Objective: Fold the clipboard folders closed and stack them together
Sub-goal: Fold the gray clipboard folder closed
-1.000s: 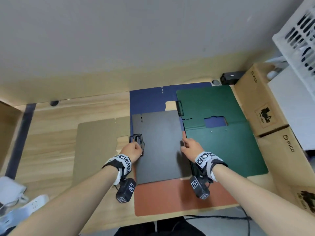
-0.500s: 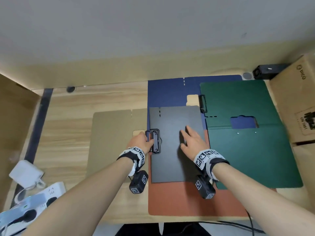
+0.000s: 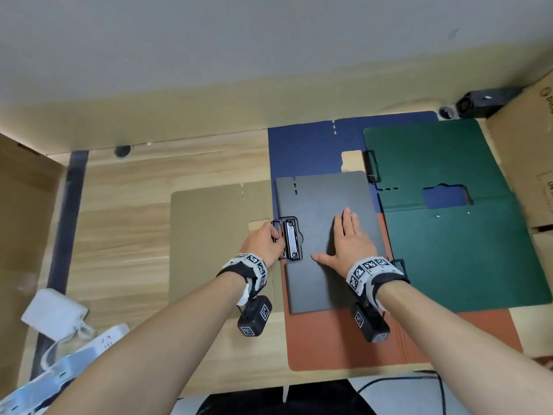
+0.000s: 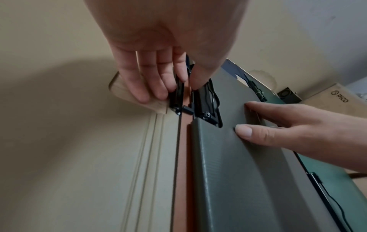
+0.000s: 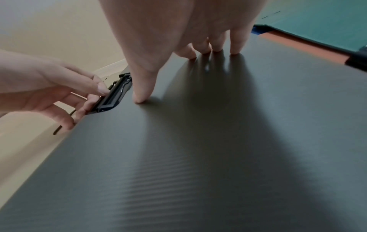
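Note:
A closed black folder (image 3: 323, 280) lies mid-desk on an open rust-orange folder (image 3: 335, 342) and an open blue one (image 3: 311, 145). My right hand (image 3: 344, 238) presses flat on its cover, fingers straight (image 5: 236, 45). The black metal clip (image 3: 290, 242) sits on its left edge, and my left hand (image 3: 276, 239) pinches that clip between thumb and fingers (image 4: 158, 84). An open olive folder (image 3: 215, 241) lies to the left, partly under my left hand. To the right an open green folder (image 3: 449, 241) overlaps the blue and orange ones.
Cardboard boxes (image 3: 532, 163) stand along the right edge and a cardboard panel (image 3: 24, 220) at the left. A white adapter (image 3: 57, 319) and power strip (image 3: 98, 345) lie front left. A small black device (image 3: 484, 103) sits at the back right against the wall.
My right hand has slid from the black folder's right edge onto the middle of its cover and flattened. The left hand stays at the clip. The head view has shifted left.

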Available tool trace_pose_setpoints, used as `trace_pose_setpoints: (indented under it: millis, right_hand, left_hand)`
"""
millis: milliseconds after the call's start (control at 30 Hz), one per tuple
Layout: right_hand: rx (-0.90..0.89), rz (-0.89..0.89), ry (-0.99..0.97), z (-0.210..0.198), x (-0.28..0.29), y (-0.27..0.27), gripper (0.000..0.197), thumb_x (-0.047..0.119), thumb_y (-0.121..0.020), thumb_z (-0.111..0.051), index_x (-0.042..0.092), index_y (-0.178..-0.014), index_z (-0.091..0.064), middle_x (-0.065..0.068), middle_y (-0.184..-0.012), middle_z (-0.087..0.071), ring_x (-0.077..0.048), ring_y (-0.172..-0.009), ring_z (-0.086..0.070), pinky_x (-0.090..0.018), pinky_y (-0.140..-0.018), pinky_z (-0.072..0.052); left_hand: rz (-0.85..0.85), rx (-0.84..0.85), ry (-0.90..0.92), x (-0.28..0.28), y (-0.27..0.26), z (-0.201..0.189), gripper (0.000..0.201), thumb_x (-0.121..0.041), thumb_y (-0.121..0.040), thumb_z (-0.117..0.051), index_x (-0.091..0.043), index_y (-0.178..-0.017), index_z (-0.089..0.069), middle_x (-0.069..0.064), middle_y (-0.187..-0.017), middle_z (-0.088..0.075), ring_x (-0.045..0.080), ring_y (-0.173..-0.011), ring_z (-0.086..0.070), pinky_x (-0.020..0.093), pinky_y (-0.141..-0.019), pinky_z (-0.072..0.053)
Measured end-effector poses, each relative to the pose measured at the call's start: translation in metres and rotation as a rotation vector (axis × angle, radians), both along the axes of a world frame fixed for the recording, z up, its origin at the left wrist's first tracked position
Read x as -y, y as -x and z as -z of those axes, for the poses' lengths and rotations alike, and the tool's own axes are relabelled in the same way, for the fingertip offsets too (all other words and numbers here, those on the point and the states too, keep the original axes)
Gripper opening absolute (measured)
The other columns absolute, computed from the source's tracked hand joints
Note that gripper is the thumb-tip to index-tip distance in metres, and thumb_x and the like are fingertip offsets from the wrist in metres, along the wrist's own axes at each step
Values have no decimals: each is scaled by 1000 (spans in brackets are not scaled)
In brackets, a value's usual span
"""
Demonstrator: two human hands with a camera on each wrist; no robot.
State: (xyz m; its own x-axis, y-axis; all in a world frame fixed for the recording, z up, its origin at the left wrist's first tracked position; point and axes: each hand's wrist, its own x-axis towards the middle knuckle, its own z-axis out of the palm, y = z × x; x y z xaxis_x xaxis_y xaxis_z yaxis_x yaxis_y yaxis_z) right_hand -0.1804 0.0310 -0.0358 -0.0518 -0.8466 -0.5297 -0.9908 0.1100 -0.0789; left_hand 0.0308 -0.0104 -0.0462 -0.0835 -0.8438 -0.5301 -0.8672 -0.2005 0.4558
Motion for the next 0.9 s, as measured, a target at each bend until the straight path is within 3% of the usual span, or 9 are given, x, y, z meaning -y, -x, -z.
trace_pose_setpoints:
  millis: [133,300,467,567,667,767,900]
  right_hand:
    - [-16,15,-8,3,1,-5,119,76,-77,-54,8,-155,4,-15,-163,13,-31,-152,6,-45,-123,-15]
    - [-39,11,-13,3,0,-8,118,74,-78,-54,7,-155,6,-17,-163,14,-32,-152,7,-45,-123,-15]
    - [-38,15,-10,2,0,-8,118,74,-78,-54,8,-155,6,-16,-163,14,-31,-152,6,-45,-123,-16]
    - [-39,13,-23,0,1,-8,118,73,-78,-54,7,-155,6,-16,-163,14,-31,-152,7,-45,-123,-16]
    - [-41,9,-28,-2,3,-7,118,73,-78,-54,7,-155,7,-16,-163,15,-30,-152,7,-45,-123,-16]
    - [-46,11,-51,-5,3,-4,119,73,-78,-55,8,-155,9,-13,-163,16,-27,-152,8,-43,-123,-16]
    - [-55,20,-69,-5,5,-6,119,69,-80,-57,7,-154,11,-14,-163,18,-28,-152,9,-45,-123,-17]
  left_hand:
    - [94,124,28,0,1,-2,20,-39,-88,-49,-20,-91,-54,-3,-79,-61,21,-68,-57,29,-59,-43]
    - [131,253,51,4,5,-4,35,-50,-82,-47,-16,-90,-48,-1,-66,-51,18,-54,-48,27,-50,-36]
    - [135,264,2,8,1,-6,43,-57,-83,-42,-15,-87,-49,1,-67,-54,20,-55,-51,26,-51,-38]
    - [118,217,-43,16,2,-8,41,-56,-85,-40,-17,-73,-47,1,-69,-55,20,-54,-51,26,-52,-40]
    - [128,160,-115,25,2,-10,38,-48,-82,-48,-15,-62,-49,4,-70,-58,20,-51,-52,24,-50,-39]
    - [118,145,-176,26,1,-11,30,-41,-78,-55,-15,-64,-50,1,-63,-55,19,-51,-51,23,-48,-39]
    - [134,181,-130,22,2,-11,32,-45,-78,-54,-15,-66,-50,0,-62,-52,19,-51,-49,22,-48,-37]
